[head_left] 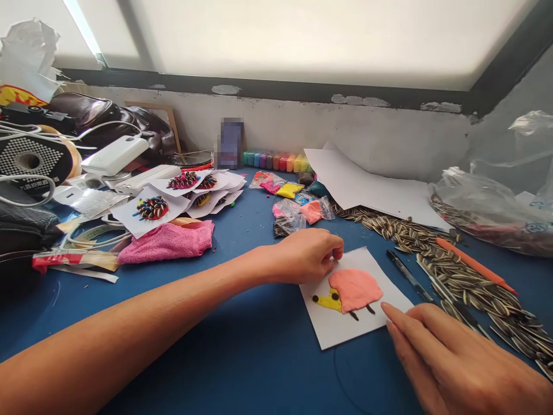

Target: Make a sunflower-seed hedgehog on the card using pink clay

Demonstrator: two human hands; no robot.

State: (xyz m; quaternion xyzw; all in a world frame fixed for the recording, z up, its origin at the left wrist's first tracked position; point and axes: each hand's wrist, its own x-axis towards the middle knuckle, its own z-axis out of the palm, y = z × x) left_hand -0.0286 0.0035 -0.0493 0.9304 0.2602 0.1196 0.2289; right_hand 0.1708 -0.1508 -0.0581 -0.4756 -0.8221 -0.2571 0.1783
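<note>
A square white paper card lies on the blue table. It bears an animal figure of soft modelling clay with a salmon-pink body, a yellow pointed head, and black eye, nose and legs. Curled fingers of my left hand rest at the card's upper left edge; their tips are mostly hidden. At the lower right corner, my right hand has thumb and index finger close together on the card's edge. A black pen lies to the right of the card.
Striped sunflower seeds spread along the right, with an orange tool on them. White sheets and a plastic bag lie behind. Clay packets sit mid-table. Seed-covered cards and a pink cloth are left.
</note>
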